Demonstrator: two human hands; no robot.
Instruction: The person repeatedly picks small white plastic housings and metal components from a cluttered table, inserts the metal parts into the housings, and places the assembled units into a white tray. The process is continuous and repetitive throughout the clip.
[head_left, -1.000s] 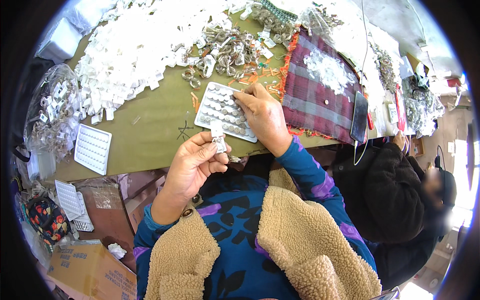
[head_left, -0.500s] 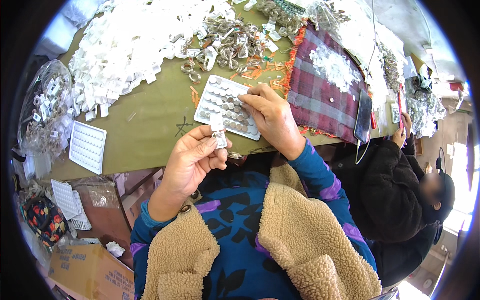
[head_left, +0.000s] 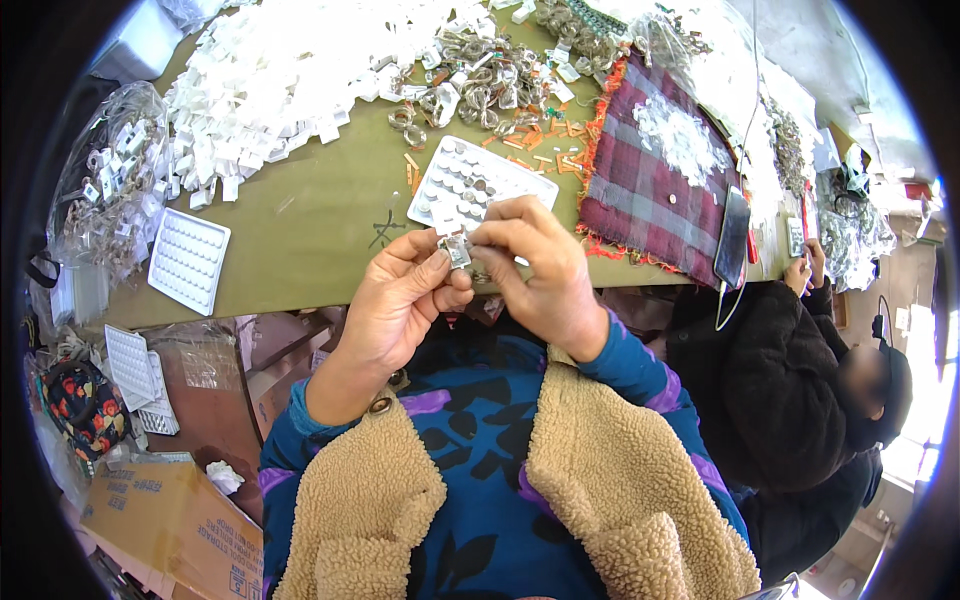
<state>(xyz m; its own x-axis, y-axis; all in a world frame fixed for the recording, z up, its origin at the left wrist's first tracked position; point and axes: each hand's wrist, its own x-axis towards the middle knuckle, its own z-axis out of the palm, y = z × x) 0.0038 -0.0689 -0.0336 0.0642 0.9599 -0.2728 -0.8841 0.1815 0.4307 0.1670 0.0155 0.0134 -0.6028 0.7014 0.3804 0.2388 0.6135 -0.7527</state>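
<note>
My left hand [head_left: 392, 305] pinches a small white and clear plastic casing [head_left: 457, 250] between thumb and fingers, above the table's front edge. My right hand [head_left: 545, 278] is closed up against the casing's right side, fingertips bent toward it; whatever they hold is too small and hidden to make out. Just behind both hands lies a white moulded tray [head_left: 520, 180] of round pockets, with several round silvery button cells [head_left: 480, 187] in it. My right hand hides part of its near side.
White plastic pieces [head_left: 260, 90] heap at the back left, beside tangled clear-wrapped parts [head_left: 490, 80] and orange strips [head_left: 535, 140]. Another white tray [head_left: 188, 262] lies at left. On the right are a plaid cloth [head_left: 650, 200], a phone [head_left: 732, 240] with a cable, and a seated person [head_left: 770, 380].
My right hand has come from the tray's cells back to the casing in my left hand. The view has shifted slightly, and the left hand keeps its grip.
</note>
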